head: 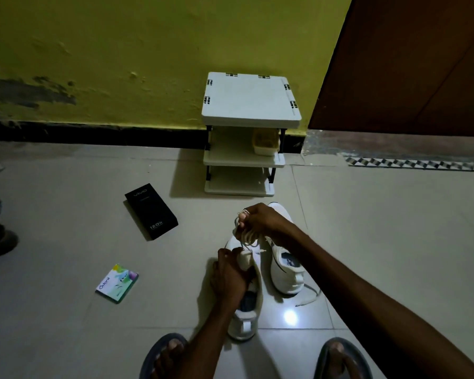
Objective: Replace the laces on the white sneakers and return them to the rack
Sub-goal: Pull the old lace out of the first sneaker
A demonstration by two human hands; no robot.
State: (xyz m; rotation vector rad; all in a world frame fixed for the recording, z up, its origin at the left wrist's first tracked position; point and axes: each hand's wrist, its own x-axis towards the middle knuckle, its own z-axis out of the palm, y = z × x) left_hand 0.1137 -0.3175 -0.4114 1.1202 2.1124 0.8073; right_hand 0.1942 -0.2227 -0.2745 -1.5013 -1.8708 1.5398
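Tightly curled, the right hand (260, 220) pinches a gathered white lace (248, 237) above the toe of one white sneaker (244, 321), while the left hand (229, 277) grips that shoe's tongue and collar, fingers closed round the fabric. Just beside it on the tiled floor (367, 214) stands the second sneaker (288, 274), a loose lace (309, 295) trailing by its heel. Beyond both, the white rack (251, 99) sits against the yellow wall (121, 50); a black box (151, 210) and a colourful packet (117, 283) lie to the left.

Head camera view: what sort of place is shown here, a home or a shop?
Most likely a home, perhaps near the entrance. The tiled floor, the worn yellow-green painted wall and the small white shoe rack standing against it beside a brown door suggest a lived-in house.
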